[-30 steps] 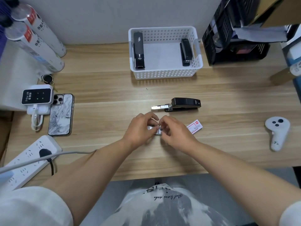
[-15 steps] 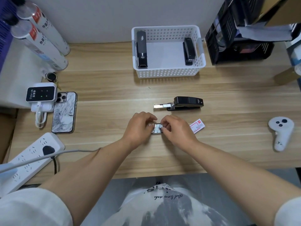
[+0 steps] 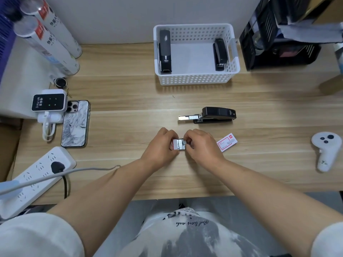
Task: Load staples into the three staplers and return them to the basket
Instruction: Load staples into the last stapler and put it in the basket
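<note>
Our left hand (image 3: 159, 146) and right hand (image 3: 201, 145) both pinch a small open staple box (image 3: 179, 144) over the desk (image 3: 130, 115). Just beyond lies a black stapler (image 3: 217, 115), its tray slid out.

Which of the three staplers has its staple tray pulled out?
The stapler on the desk, just beyond the hands: its metal tray sticks out to the left. The other two staplers lie in the white basket, no tray showing.

There are three black staplers: two (image 3: 164, 51) (image 3: 220, 53) in the one white basket (image 3: 196, 78), one (image 3: 215, 115) on the desk. There are two hands (image 3: 161, 147) (image 3: 201, 145), two tall white tubes (image 3: 53, 28) (image 3: 46, 47), one phone (image 3: 76, 125).
</note>
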The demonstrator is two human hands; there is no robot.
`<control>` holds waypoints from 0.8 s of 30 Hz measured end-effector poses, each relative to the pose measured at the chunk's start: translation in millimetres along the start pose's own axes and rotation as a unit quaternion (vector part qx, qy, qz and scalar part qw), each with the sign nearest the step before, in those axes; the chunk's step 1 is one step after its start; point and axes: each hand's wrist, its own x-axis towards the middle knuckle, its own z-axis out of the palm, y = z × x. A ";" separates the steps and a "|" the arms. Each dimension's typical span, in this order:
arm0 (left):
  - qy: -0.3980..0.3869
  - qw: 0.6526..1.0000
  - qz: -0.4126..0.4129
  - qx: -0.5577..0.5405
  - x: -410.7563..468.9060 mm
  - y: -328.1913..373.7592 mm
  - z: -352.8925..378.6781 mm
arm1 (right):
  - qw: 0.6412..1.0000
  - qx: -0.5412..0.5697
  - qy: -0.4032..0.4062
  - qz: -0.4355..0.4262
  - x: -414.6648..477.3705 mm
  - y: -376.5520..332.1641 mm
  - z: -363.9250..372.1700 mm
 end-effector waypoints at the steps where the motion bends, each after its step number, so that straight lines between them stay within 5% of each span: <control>1: 0.000 1.000 0.000 -0.003 0.1 -0.4 0.2 | 1.000 -0.003 -0.001 -0.002 -0.2 0.0 0.0; 7: 0.029 0.999 0.016 -0.032 -1.6 1.0 -4.9 | 0.998 0.064 0.023 0.007 1.5 -0.3 -6.7; 18: 0.016 0.959 -0.056 -0.278 9.1 18.6 -15.9 | 0.989 0.132 0.056 -0.024 3.8 -3.1 -19.1; 24: 0.012 0.944 -0.080 -0.319 7.5 18.2 -16.6 | 0.988 0.150 0.005 -0.019 2.8 -0.7 -22.2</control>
